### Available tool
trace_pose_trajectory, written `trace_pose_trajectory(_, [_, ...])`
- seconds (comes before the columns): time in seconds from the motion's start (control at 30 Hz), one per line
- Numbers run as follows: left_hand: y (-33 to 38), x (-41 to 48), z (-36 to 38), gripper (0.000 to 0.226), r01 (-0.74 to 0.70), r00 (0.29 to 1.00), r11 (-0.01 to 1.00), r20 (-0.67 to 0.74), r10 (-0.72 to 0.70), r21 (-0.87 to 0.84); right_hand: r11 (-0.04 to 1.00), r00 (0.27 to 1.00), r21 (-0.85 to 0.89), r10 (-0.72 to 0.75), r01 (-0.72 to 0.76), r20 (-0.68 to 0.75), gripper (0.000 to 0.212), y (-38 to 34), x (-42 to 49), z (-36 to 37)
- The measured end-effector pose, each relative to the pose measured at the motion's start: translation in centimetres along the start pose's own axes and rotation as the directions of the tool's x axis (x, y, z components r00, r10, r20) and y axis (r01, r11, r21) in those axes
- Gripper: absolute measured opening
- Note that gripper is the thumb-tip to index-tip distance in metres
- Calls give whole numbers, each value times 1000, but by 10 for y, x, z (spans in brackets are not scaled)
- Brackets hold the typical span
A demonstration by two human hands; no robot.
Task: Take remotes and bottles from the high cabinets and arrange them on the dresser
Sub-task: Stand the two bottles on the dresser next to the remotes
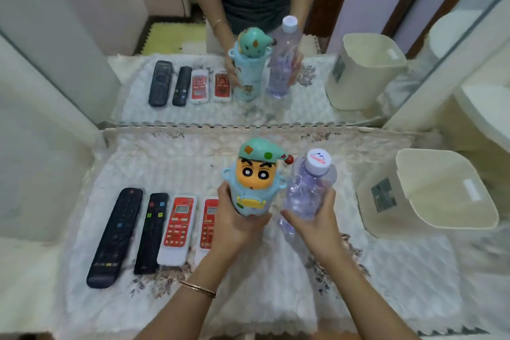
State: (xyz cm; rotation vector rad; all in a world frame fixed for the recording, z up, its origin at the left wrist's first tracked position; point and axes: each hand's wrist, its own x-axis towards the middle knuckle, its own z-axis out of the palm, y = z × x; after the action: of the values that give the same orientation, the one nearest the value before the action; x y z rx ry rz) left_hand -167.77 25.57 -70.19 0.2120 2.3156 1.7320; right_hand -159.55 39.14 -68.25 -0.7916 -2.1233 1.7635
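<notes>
My left hand (237, 225) grips a light-blue cartoon-character bottle (255, 178) with a green cap, upright over the dresser's white lace cloth (276, 284). My right hand (317, 218) grips a clear plastic water bottle (309, 190) with a white cap, right beside the cartoon bottle. On the cloth to the left lie a long black remote (116, 236), a shorter black remote (151, 232), a red-and-white remote (178, 229) and a second red-and-white remote (208, 221), partly hidden behind my left hand.
A cream plastic bin (430, 190) lies on its side at the dresser's right. A mirror (82, 50) rises behind the dresser's back edge and reflects the whole scene. Bare cloth lies in front of my hands and to the right.
</notes>
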Motion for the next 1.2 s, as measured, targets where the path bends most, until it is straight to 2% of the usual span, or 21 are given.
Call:
trace_pose_trajectory(0.1, [-15,5,2,68,23,1000,997,20,-24,67,1000,999,14,-1,0,43,74,10,0,-4])
trace_pose_trajectory(0.27, [-32,-1,-5,89,66,994,988,74,-77,137,1000,993,16,-2,0,118,77,18,-1,-10])
trace_pose_trajectory(0.4, [-31,-7,-14,85,33,984,989,168,-57,142,998,981,-58,8,3,192,80,28,-4,-15])
trace_pose_trajectory(0.53, [-21,-11,-20,69,-14,987,995,160,-2,97,989,986,-150,12,12,164,69,32,-5,-15])
trace_pose_trajectory(0.67, [-14,-16,-16,62,-14,998,998,68,10,56,983,995,-184,10,9,99,61,33,-8,-13])
trace_pose_trajectory(0.8, [-15,-21,-9,65,-39,999,999,2,39,28,987,999,-161,12,-5,44,62,31,-14,-10])
trace_pose_trajectory(0.9, [-13,-21,-7,65,-79,997,996,11,78,49,986,1000,-166,7,-3,28,66,30,-15,-8])
trace_pose_trajectory(1.03, [-16,-22,-11,59,-50,999,998,20,49,39,988,1000,-156,10,-9,2,65,30,-15,-5])
trace_pose_trajectory(1.2, [-12,-26,-13,68,-41,999,999,3,41,13,982,999,-189,-12,19,41,63,23,-12,-3])
